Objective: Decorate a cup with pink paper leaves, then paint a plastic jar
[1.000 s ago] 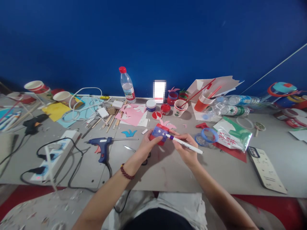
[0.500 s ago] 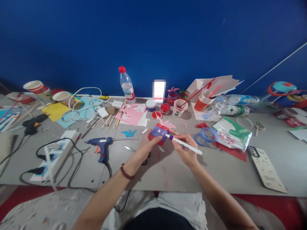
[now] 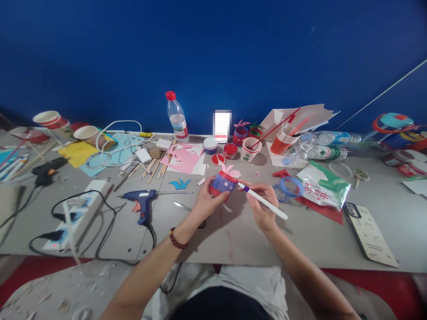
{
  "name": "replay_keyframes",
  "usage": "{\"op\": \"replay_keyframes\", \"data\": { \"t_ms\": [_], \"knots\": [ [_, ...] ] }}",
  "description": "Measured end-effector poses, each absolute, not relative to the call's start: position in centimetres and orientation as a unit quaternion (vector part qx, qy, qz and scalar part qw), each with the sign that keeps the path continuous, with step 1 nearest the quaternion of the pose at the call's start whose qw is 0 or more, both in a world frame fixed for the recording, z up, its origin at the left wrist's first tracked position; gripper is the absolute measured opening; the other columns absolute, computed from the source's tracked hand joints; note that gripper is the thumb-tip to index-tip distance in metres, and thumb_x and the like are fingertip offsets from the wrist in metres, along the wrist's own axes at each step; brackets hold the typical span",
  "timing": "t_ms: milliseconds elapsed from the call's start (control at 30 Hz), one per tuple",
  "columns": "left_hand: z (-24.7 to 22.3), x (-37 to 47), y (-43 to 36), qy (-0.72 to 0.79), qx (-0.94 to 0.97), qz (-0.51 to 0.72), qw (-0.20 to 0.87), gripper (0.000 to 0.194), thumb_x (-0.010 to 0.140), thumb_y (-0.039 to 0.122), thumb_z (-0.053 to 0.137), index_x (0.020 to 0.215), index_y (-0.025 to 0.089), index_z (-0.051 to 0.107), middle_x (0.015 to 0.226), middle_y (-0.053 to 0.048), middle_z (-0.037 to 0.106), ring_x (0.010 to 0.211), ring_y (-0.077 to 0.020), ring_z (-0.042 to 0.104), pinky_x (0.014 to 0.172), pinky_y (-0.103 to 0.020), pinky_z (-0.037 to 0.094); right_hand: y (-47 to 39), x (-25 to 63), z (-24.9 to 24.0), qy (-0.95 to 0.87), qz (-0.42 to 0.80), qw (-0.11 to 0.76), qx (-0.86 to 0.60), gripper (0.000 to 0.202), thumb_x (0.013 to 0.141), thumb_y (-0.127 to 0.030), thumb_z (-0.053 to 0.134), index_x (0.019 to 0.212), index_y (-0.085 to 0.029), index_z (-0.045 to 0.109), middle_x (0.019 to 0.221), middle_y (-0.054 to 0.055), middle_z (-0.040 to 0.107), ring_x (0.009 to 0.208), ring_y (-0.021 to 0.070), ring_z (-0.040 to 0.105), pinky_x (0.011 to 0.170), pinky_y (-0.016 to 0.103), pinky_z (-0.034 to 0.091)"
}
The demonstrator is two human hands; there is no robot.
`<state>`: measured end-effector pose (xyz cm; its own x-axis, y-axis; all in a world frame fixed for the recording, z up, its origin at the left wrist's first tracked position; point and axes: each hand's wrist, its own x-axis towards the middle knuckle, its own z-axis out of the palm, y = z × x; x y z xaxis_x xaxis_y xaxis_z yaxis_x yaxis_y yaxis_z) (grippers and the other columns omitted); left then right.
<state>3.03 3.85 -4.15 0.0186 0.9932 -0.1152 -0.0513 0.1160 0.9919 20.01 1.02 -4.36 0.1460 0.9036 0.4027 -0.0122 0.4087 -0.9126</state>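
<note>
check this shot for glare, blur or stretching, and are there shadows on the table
Head view: the white rectangle by the wall is washed out and pixelated; head view: the plastic bag catches glare; head view: the tubs at the right edge look soft and stretched; head view: soft shadows fall on the table, beneath the blue-and-red craft piece too.
</note>
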Motion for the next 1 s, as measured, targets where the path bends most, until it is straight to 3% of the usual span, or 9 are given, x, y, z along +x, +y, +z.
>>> {"op": "replay_keyframes", "data": {
  "t_ms": [133,233,500,1000],
  "knots": [
    [-3.9,3.1,3.5,0.501,0.517,0.478,0.502,0.047,0.065,0.031,0.08,0.106,0.019,0.062,0.102,-0.006,0.069,0.092,-0.021,0.066,0.083,-0.031,0.051,0.9,20.1,-4.7,-0.546,0.361,0.637,-0.408,0.009,0.09,-0.032,0.063,0.094,-0.027,0.056,0.09,0.004,0.078,0.09,0.0242,0.076,0.089,0.045,0.058],
    [-3.9,3.2,3.4,0.5,0.521,0.48,0.498,0.046,0.065,0.03,0.08,0.106,0.019,0.061,0.101,-0.005,0.069,0.091,-0.0211,0.066,0.082,-0.032,0.052,0.9,20.1,-5.3,-0.547,0.361,0.624,-0.426,0.01,0.09,-0.034,0.063,0.091,-0.027,0.058,0.083,0.005,0.077,0.096,0.0259,0.074,0.097,0.049,0.054],
    [-4.5,3.1,3.5,0.497,0.533,0.471,0.497,0.047,0.067,0.031,0.08,0.108,0.019,0.06,0.102,-0.005,0.068,0.091,-0.0211,0.066,0.083,-0.032,0.052,1.2,20.0,-5.5,-0.554,0.342,0.617,-0.442,0.007,0.088,-0.031,0.067,0.086,-0.026,0.061,0.076,0.004,0.075,0.106,0.0286,0.072,0.095,0.049,0.055],
    [-4.2,3.0,3.4,0.499,0.543,0.473,0.482,0.046,0.067,0.029,0.079,0.108,0.02,0.06,0.104,-0.005,0.067,0.093,-0.0209,0.065,0.084,-0.03,0.05,1.0,19.9,-5.0,-0.569,0.312,0.603,-0.464,0.007,0.084,-0.027,0.068,0.085,-0.026,0.061,0.103,0.008,0.078,0.106,0.029,0.072,0.088,0.044,0.058]
  ]
}}
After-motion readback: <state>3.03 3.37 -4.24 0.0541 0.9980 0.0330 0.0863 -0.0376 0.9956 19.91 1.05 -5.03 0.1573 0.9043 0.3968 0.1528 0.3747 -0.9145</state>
